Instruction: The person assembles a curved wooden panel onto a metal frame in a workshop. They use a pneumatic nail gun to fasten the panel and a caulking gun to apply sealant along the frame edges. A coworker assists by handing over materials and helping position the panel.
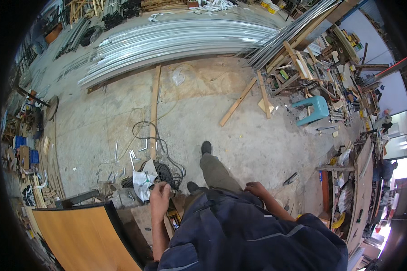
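Observation:
My left hand hangs at the lower middle with its fingers loosely bent, and nothing shows in it. Just beyond it lies a white plastic bag with green print, beside a heap of dark cable. On the other side of my body, my right hand hangs by my thigh, its fingers relaxed and partly apart, holding nothing that I can see. My legs are in stride on the concrete floor, one dark shoe ahead of the other.
Long silver metal profiles lie stacked across the far floor. Wooden strips and a looping hose lie nearer. A teal stool stands at right by cluttered benches. At lower left is an orange-brown panel; a dark tool lies at right.

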Tool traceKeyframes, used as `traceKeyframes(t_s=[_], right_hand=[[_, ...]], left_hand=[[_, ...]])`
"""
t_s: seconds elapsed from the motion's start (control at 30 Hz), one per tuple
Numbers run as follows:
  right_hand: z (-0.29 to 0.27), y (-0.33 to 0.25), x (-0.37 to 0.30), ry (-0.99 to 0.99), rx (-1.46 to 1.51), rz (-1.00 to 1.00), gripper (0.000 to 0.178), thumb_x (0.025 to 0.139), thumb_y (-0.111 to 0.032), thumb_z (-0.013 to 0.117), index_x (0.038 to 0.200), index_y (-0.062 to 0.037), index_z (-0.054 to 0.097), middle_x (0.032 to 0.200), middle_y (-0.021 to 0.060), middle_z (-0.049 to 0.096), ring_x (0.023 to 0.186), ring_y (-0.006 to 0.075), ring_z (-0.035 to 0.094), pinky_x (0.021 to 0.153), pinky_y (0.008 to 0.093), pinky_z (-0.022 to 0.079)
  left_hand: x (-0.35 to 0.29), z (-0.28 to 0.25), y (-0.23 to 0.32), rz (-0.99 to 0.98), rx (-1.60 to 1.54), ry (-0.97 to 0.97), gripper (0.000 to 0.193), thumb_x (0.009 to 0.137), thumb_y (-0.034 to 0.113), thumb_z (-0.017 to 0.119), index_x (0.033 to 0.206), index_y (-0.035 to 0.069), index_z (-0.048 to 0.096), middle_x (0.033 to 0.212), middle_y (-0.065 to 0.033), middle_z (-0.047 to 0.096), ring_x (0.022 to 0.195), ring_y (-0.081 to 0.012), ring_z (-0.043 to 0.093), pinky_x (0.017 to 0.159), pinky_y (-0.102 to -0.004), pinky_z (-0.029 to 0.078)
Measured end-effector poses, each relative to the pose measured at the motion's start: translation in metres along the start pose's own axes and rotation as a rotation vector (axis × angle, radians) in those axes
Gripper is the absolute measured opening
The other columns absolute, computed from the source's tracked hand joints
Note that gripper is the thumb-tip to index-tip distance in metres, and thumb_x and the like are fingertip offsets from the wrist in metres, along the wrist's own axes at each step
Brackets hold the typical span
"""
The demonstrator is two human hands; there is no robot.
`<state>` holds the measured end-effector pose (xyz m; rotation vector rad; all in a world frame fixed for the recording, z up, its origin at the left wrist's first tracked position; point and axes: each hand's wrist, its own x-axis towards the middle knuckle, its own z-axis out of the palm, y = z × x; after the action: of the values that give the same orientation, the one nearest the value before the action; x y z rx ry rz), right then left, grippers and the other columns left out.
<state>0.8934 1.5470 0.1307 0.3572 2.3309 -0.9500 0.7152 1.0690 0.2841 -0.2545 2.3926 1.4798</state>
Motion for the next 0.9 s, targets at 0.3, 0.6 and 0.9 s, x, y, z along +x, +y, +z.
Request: traceKeyframes(t_s=[0.3, 0.6, 0.9], right_hand=[[-0.049, -0.048, 0.167, -0.114, -0.318, -0.394, 0.022, 0.081, -0.021, 0.067, 0.094, -0.0047, 0.073, 0.099, 0.0118, 0.073, 0.091, 0.0293, 0.069, 0.076, 0.0383, 0.053], [-0.159, -0.152, 0.298, -0.120, 0.539, 0.191, 0.027, 0.085, -0.021, 0.064, 0.100, 0.0018, 0.070, 0.085, 0.0128, 0.071, 0.065, 0.0181, 0.067, 0.057, 0.0337, 0.055], [-0.221, -0.169, 0.368, -0.035, 0.622, 0.390, 0.017, 0.082, -0.018, 0.067, 0.087, -0.0017, 0.070, 0.080, 0.0121, 0.072, 0.064, 0.0205, 0.070, 0.057, 0.0358, 0.055]], left_hand=[[0.064, 0.023, -0.104, -0.250, 0.129, -0.072, 0.042, 0.097, 0.035, 0.064, 0.108, -0.006, 0.067, 0.091, -0.0199, 0.072, 0.077, -0.0303, 0.067, 0.071, -0.0438, 0.053], [0.123, 0.027, -0.235, -0.519, 0.240, -0.210, 0.042, 0.096, 0.034, 0.061, 0.097, -0.008, 0.066, 0.096, -0.0279, 0.068, 0.088, -0.0397, 0.064, 0.078, -0.0480, 0.048], [0.422, 0.035, -0.124, -0.078, 0.585, -0.439, 0.029, 0.090, 0.019, 0.059, 0.106, -0.003, 0.070, 0.098, -0.0264, 0.071, 0.091, -0.0466, 0.066, 0.078, -0.0456, 0.053]])
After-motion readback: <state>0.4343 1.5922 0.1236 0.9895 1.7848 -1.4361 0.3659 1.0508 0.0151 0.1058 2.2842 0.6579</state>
